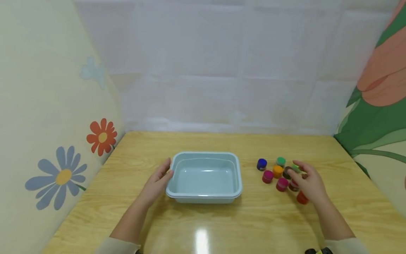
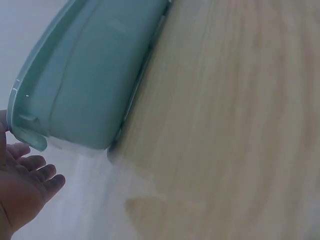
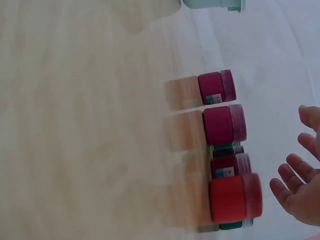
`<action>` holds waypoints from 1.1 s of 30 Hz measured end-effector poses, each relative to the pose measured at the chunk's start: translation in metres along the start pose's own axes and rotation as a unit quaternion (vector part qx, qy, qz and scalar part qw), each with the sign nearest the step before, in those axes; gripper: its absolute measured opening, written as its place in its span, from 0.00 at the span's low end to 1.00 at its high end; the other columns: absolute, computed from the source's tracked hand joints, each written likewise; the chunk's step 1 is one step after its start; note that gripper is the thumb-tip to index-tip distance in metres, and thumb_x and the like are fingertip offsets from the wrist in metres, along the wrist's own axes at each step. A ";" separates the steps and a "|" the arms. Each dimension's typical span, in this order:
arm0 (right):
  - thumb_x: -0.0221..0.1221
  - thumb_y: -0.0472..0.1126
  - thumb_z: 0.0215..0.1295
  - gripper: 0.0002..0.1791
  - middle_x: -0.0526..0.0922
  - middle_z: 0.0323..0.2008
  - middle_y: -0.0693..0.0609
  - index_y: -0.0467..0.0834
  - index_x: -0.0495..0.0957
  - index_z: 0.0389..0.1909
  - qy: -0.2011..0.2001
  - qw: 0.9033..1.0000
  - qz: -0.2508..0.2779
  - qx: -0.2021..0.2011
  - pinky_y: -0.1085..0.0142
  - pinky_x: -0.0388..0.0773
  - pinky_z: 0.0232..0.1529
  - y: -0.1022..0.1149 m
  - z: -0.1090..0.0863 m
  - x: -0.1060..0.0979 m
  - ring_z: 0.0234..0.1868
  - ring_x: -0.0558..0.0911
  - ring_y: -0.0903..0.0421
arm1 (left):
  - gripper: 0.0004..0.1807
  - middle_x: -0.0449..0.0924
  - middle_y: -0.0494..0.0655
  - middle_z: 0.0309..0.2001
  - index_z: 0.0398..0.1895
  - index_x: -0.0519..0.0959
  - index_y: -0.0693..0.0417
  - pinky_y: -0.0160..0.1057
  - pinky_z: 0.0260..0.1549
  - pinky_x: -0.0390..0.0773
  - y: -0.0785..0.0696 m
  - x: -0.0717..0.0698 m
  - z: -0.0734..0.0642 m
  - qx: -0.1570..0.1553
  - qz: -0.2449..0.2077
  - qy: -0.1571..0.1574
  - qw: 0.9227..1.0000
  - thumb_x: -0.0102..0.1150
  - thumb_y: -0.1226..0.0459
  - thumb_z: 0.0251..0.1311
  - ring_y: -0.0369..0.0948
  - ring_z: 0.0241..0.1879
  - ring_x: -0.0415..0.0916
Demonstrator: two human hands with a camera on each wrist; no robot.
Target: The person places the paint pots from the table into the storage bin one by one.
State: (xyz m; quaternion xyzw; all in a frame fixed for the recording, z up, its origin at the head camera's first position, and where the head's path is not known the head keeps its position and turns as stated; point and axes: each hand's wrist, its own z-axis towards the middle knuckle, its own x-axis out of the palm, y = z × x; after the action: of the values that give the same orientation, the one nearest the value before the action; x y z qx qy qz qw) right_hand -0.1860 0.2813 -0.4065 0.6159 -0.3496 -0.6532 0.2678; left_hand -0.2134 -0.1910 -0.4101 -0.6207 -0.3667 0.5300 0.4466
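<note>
A pale blue-green plastic tub sits on the table. My left hand is at its left side, thumb right at the rim and fingers loosely spread outside the wall. The left wrist view shows that hand beside the tub's end. My right hand hovers over a cluster of small paint jars, fingers spread and holding nothing. Under and beside it are a red jar, a dark jar and a magenta jar. The right wrist view has the hand above the red jar.
More jars stand toward the tub: a blue jar, an orange jar, a green jar and another magenta jar. White sheeting hangs behind the wooden table. A small black object shows at the bottom edge.
</note>
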 end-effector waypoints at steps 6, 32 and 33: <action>0.52 0.58 0.71 0.38 0.58 0.70 0.29 0.37 0.60 0.72 -0.003 1.000 -0.005 0.009 0.36 0.66 0.62 -0.013 -0.010 -0.006 0.65 0.63 0.32 | 0.34 0.39 0.53 0.80 0.78 0.44 0.58 0.53 0.76 0.41 0.006 0.008 -0.006 -0.017 -0.040 0.002 0.999 0.42 0.60 0.76 0.51 0.79 0.36; 0.57 0.65 0.64 0.47 0.64 0.68 0.29 0.37 0.59 0.72 0.052 0.992 -0.032 0.111 0.41 0.67 0.61 -0.056 -0.032 -0.011 0.64 0.69 0.34 | 0.36 0.31 0.46 0.80 0.79 0.42 0.48 0.58 0.74 0.31 0.021 0.013 -0.014 0.001 -0.091 0.020 0.996 0.41 0.63 0.73 0.50 0.79 0.25; 0.57 0.65 0.64 0.47 0.64 0.68 0.29 0.37 0.59 0.72 0.057 0.992 -0.040 0.110 0.40 0.67 0.61 -0.056 -0.032 -0.011 0.64 0.69 0.34 | 0.36 0.31 0.46 0.80 0.79 0.42 0.48 0.58 0.74 0.31 0.021 0.013 -0.015 0.001 -0.091 0.020 0.996 0.41 0.63 0.73 0.50 0.79 0.25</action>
State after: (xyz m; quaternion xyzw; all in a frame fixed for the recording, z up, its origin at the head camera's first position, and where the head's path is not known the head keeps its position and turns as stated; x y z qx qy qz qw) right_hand -0.1483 0.3201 -0.4438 0.6910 -0.3788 -0.5851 0.1918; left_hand -0.1971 -0.1884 -0.4339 -0.5946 -0.4119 0.4755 0.5006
